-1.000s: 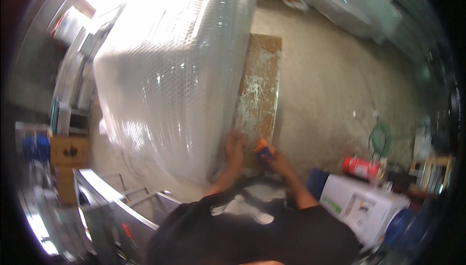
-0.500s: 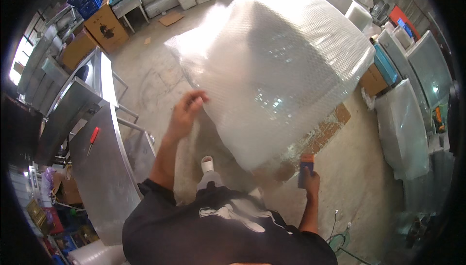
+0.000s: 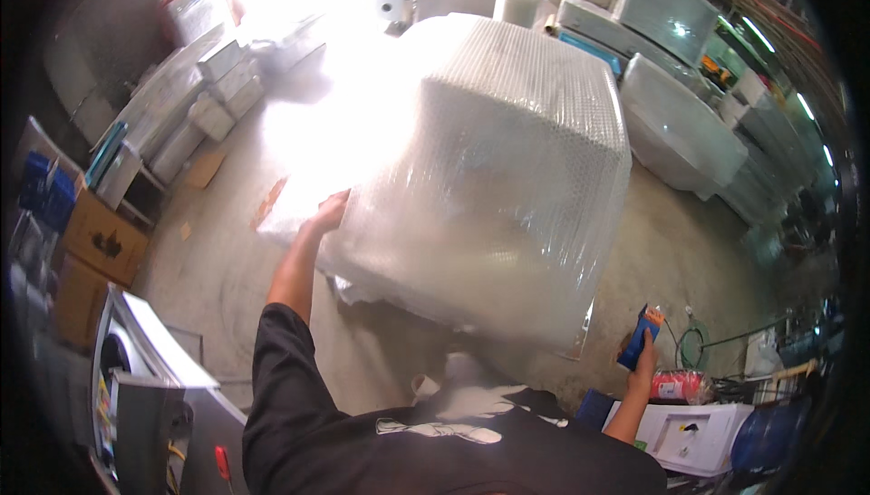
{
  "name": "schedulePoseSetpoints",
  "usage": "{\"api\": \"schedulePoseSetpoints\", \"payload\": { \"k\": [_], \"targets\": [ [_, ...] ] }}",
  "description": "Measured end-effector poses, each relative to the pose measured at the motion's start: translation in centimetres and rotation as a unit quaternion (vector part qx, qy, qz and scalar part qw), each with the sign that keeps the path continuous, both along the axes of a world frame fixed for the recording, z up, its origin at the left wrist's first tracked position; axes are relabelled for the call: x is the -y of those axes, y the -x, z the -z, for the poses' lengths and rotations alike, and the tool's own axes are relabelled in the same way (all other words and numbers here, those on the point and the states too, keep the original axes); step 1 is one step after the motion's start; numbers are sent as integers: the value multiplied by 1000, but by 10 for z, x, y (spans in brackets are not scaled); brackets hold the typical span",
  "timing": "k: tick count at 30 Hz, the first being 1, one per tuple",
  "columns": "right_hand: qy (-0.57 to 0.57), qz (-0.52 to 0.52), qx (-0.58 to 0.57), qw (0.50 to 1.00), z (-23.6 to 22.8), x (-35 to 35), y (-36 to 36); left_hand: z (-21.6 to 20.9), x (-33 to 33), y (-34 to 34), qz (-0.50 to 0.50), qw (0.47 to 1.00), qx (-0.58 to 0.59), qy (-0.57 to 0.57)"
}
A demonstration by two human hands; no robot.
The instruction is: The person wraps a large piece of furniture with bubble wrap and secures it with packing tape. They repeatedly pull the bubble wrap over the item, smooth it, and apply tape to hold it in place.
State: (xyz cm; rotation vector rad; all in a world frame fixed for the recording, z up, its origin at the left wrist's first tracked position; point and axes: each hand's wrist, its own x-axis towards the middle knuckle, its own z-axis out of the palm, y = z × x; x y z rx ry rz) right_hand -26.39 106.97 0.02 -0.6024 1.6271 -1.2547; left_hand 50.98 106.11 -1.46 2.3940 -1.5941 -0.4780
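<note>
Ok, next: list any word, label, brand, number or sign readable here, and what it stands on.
None can be read clearly.
Brown rectangular cardboard box: dark printed mark, too blurred.
Black cloth shirt: white graphic, no readable words.
Blue-and-orange block-shaped object in the right hand: any print too small.

Clear plastic bubble wrap had a glossy, dimpled surface full of bright highlights, while the shirt was matt black cloth with a smooth-looking pale print. The floor looked like dull, stained concrete, and the box at the left was matt brown cardboard. At lower left a metal panel showed a smooth, soft sheen, and the blue jug looked like shiny plastic.
</note>
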Motion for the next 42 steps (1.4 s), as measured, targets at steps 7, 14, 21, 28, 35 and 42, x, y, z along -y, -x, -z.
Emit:
{"api": "schedulePoseSetpoints", "payload": {
  "k": [7, 14, 21, 28, 35, 42],
  "targets": [
    [-56, 117, -52, 990, 65, -32, 20, -4, 13, -33, 41, 995, 15, 94],
    [-25, 194, 11, 981, 165, -6, 39, -73, 20, -123, 7, 949, 91, 302],
    [-90, 267, -15, 959, 83, -67, -64, -71, 59, -277, -117, 918, 170, 339],
    [-102, 371, -42, 922, 60, -201, -149, 41, -13, -470, -356, 933, -41, 31],
    [-113, 441, -15, 890, 76, -283, -275, 47, 134, -454, -122, 799, -232, 541],
    [-117, 451, -5, 885, 69, -331, -347, 68, 255, -363, -141, 966, -198, 94]
  ]
}}
